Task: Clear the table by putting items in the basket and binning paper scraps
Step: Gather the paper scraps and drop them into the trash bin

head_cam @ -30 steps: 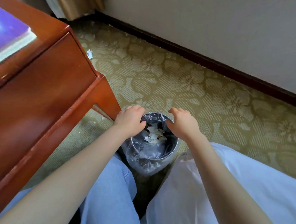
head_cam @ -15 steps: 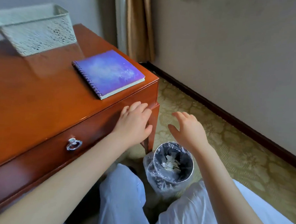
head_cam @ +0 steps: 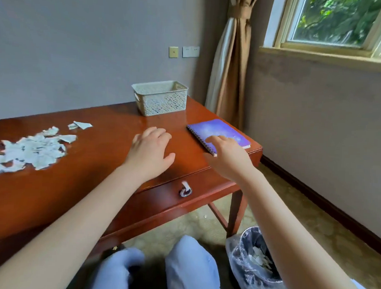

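Note:
A pile of torn white paper scraps (head_cam: 28,150) lies on the left of the wooden table (head_cam: 111,127). A white lattice basket (head_cam: 160,97) stands at the table's far edge. A purple spiral notebook (head_cam: 219,131) lies at the right corner. My left hand (head_cam: 150,149) hovers flat over the table's middle, fingers apart, holding nothing. My right hand (head_cam: 227,156) is open, its fingertips over the notebook's near edge. A small bin (head_cam: 256,260) lined with a plastic bag stands on the floor at the lower right, scraps inside.
The table's drawer has a ring pull (head_cam: 185,191) at its front. A table leg (head_cam: 235,213) stands just left of the bin. My knees in light trousers (head_cam: 192,268) sit under the table's front. A curtain (head_cam: 231,64) hangs in the corner.
The view has swung up from the bin to the tabletop. Both hands rose from the bin's rim to above the table; the right hand now reaches the notebook.

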